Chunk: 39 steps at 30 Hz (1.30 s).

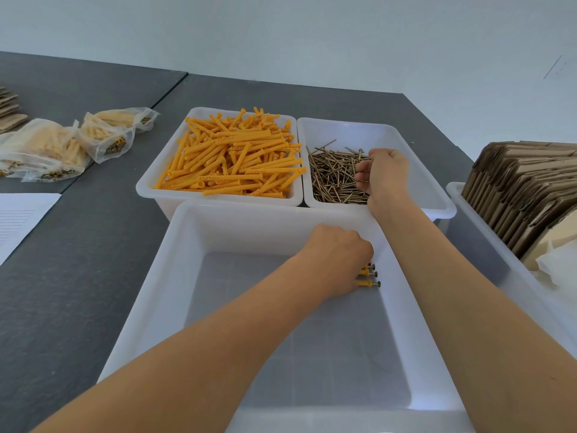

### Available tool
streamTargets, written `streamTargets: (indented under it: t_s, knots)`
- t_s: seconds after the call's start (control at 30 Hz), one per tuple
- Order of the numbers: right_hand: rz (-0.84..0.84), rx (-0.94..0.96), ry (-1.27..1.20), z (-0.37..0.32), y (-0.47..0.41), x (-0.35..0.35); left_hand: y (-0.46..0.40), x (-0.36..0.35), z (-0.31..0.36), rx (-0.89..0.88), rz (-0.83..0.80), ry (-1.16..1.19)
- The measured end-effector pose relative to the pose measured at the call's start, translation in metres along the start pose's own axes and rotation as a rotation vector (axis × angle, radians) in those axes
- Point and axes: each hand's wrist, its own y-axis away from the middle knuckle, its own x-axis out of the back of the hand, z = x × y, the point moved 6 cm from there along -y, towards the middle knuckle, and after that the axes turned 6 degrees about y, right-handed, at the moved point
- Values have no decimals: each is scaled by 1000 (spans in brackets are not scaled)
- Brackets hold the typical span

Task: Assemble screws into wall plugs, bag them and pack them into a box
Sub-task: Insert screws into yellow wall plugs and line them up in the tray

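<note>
both bare arms reached forward, away from the body. the left hand (338, 256) was low down with its back facing up. its fingers curled under and held some small things, hidden under the hand. the right hand (382, 175) was farther out and higher. its fingers (362, 176) were bent in, knuckles to the left. what it gripped could not be seen.

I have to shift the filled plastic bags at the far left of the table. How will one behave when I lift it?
A filled bag would probably sag and change shape, since its thin translucent film lies crumpled around loose yellow plugs. It likely feels fairly heavy for its size, packed with plugs and screw heads. The screws might poke through the film if squeezed, so lifting from underneath seems safer.
</note>
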Motion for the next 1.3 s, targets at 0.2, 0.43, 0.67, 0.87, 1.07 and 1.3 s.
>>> streamTargets:
  t_s: [0.2, 0.43, 0.67, 0.87, 1.07, 1.3]
  knots:
    - [2, -3, 12, 0, -1, 0, 1, 1, 2, -2, 5, -29]
    - [9, -5, 17, 0, 0, 0, 0, 2, 1, 8, 19, -29]
    - [9, -3, 15, 1, -1, 0, -1, 2, 1, 5, 30, -33]
    - [5, -2, 20, 1, -2, 0, 0, 3, 2, 9, 32, -46]
    - [-3, 0, 14, 2, -2, 0, 0, 3, 2, 10, 40, -47]
    - [-3, 5, 21, 1, -2, 0, -1, 8, -3, 14, 122, 54]
